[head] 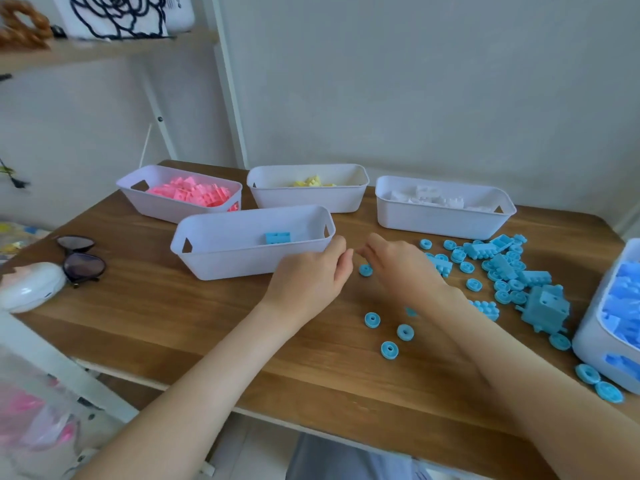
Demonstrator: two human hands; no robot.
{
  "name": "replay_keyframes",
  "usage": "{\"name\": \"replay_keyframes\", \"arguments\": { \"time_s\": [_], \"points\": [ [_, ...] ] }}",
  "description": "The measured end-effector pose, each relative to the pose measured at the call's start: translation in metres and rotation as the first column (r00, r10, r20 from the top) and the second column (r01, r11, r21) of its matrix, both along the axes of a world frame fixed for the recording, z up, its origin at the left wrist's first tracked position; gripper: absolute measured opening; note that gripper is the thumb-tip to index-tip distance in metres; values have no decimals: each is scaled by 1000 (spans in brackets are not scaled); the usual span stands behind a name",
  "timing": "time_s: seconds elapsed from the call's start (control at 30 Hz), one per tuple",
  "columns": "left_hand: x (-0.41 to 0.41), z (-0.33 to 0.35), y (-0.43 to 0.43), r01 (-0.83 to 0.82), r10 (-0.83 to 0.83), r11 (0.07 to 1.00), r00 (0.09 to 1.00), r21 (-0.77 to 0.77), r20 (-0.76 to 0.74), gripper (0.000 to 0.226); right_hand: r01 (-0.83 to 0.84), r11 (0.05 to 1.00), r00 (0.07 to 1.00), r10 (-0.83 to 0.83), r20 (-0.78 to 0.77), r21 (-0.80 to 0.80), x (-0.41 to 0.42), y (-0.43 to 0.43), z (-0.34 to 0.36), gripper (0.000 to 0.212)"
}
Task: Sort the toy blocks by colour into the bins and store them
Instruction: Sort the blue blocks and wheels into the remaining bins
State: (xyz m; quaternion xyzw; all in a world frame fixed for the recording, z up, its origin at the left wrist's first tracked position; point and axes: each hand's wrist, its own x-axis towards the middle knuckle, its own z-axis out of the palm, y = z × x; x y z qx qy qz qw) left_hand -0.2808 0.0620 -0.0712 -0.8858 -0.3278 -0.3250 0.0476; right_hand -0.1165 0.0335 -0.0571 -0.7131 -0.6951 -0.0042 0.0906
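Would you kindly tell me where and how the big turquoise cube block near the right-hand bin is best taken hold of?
Likely grip the cube block across opposite flat faces, from above, with the right hand, which lies nearer. Its boxy body stands taller than the wheels around it; the pegs on its sides look too thin to hold.

We see a plain pale grey wall (433,81) filling the upper right, softly and evenly lit. A brown wooden table (166,327) spans the lower half. At upper left, a white shelf frame (227,98) carries a wooden shelf board (114,50).
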Motion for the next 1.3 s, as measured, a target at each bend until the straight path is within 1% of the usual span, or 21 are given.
{"name": "replay_keyframes", "arguments": {
  "time_s": [0.07, 0.1, 0.17, 0.23, 0.27, 0.3, 0.37, 0.47, 0.53, 0.57, 0.63, 0.7, 0.73, 0.77, 0.9, 0.97, 1.03, 1.1, 1.17, 1.23, 1.3],
  "points": [
    [-8, 13, 5, -35, 32, 998, 997, 50, 63, 19, 12, 992, 980, 13, -200, 123, -2, 11, 5, 23],
    [-12, 21, 8, -47, 39, 996, 993, 73, 109, 21, 31, 982, 952, 29, -305, 188, -4, 18, 11, 26],
    [-19, 38, 16, -56, 31, 992, 979, 116, 203, 24, 82, 960, 875, 59, -480, 268, -15, 30, 29, 33],
    [-27, 55, 26, -90, 44, 984, 959, 153, 280, 27, 92, 941, 803, 122, -584, 324, -32, 42, 51, 32],
    [-32, 62, 34, -117, 73, 985, 947, 126, 311, 28, 80, 927, 781, 171, -601, 367, -42, 48, 62, 32],
    [-37, 68, 42, -145, 116, 987, 937, 66, 328, 27, 62, 908, 770, 220, -599, 413, -53, 55, 70, 31],
    [-48, 70, 63, -214, 236, 971, 925, -108, 299, 26, 47, 876, 769, 275, -577, 480, -72, 69, 79, 29],
    [-66, 50, 86, -335, 382, 901, 914, -275, 139, 29, 63, 864, 799, 256, -544, 499, -90, 89, 72, 28],
    [-72, 39, 92, -369, 412, 856, 910, -362, 48, 32, 33, 898, 824, 224, -520, 440, -96, 102, 59, 28],
    [-74, 35, 94, -365, 409, 835, 912, -412, 20, 34, -17, 924, 840, 220, -495, 383, -96, 106, 51, 27],
    [-76, 35, 96, -354, 391, 798, 920, -488, -29, 34, -166, 964, 866, 244, -437, 209, -96, 110, 36, 24],
    [-76, 38, 97, -354, 356, 775, 929, -524, -101, 27, -283, 959, 912, 261, -317, -26, -93, 108, 30, 23],
    [-75, 38, 98, -352, 336, 764, 933, -541, -132, 23, -306, 945, 928, 267, -261, -119, -91, 107, 30, 24],
    [-75, 38, 98, -352, 318, 753, 934, -556, -160, 21, -315, 933, 934, 271, -232, -177, -88, 105, 31, 26],
    [-75, 41, 96, -343, 222, 698, 938, -629, -265, 18, -311, 908, 946, 267, -183, -282, -78, 104, 33, 27],
    [-77, 43, 91, -378, 165, 657, 916, -652, -365, 22, -302, 891, 953, 271, -136, -340, -70, 101, 31, 23],
    [-78, 44, 87, -415, 109, 636, 883, -650, -457, 28, -304, 876, 952, 288, -101, -374, -61, 94, 31, 20],
    [-76, 44, 84, -405, 73, 624, 882, -668, -465, 32, -307, 867, 950, 300, -82, -393, -54, 85, 33, 18],
    [-70, 45, 78, -386, 58, 623, 890, -680, -452, 31, -316, 875, 948, 303, -96, -366, -46, 72, 38, 19],
    [-60, 46, 70, -355, 65, 659, 905, -663, -420, 29, -314, 914, 948, 287, -135, -258, -36, 53, 46, 22],
    [-43, 49, 55, -315, 124, 748, 931, -584, -343, 27, -292, 943, 943, 255, -215, -160, -22, 30, 56, 23]
  ]
}}
